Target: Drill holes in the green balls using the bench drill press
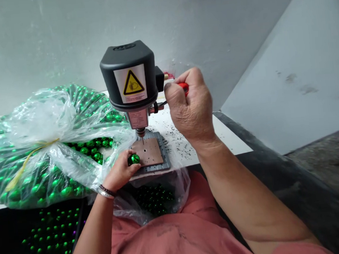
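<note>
My left hand [121, 168] pinches a shiny green ball [134, 159] between thumb and fingers, at the left edge of a brown square board [153, 148]. This board lies on the grey base [161, 166] of a small drill press [131, 73] with a black housing and a yellow warning sticker. Above the board, slightly behind its dark hole, points the thin drill bit [143, 141]; ball and bit are apart. At the machine's right side, my right hand [189, 106] is closed around the red-ended feed lever [185, 88].
A tied clear plastic bag [43, 113] full of green balls fills the table's left side. Dark shavings [179, 142] lie scattered on the white table [229, 140]. Another bag [180, 185] with small green balls hangs below the table's front edge. More green balls [49, 238] sit lower left.
</note>
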`<state>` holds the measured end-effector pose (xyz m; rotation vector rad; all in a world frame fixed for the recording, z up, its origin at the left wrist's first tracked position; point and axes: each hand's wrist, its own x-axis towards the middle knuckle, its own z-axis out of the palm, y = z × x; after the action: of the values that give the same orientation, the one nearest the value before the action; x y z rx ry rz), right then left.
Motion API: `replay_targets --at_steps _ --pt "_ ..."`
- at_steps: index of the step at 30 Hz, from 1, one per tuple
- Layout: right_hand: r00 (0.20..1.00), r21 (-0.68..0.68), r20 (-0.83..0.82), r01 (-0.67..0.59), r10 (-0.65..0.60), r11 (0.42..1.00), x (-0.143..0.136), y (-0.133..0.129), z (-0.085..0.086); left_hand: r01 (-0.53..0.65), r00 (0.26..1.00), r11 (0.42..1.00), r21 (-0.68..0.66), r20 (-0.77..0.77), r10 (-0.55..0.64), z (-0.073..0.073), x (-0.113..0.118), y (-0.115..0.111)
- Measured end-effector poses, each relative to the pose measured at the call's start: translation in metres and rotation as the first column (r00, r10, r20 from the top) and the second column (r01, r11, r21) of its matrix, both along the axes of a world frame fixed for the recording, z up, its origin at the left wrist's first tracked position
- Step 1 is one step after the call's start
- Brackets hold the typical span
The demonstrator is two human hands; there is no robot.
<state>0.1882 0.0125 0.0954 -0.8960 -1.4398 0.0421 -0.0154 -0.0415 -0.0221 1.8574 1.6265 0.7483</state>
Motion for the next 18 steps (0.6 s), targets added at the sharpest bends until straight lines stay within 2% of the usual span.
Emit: replay_targets --at_steps 5,10,14,18 --pt "0.999 -0.025 -0.041 -0.001 0.000 1.000 -0.002 -0.005 0.003 0.032 0.988 0.999 0.025 -0.152 -0.028 0.005 0.004 0.006" --pt "1.000 -0.097 -0.014 0.004 -0.005 0.995 -0.001 -0.002 0.010 0.023 0.991 1.000 -0.009 -0.131 -0.024 0.004 0.006 0.015" --pt "1.000 -0.172 0.028 0.018 -0.013 0.985 0.001 0.004 0.017 -0.019 0.989 0.999 0.029 -0.149 0.023 0.005 0.011 0.019" --pt "1.000 -0.221 0.022 0.001 0.004 0.975 0.001 0.006 0.020 0.020 0.995 1.000 0.010 -0.099 -0.018 0.003 0.015 0.021"
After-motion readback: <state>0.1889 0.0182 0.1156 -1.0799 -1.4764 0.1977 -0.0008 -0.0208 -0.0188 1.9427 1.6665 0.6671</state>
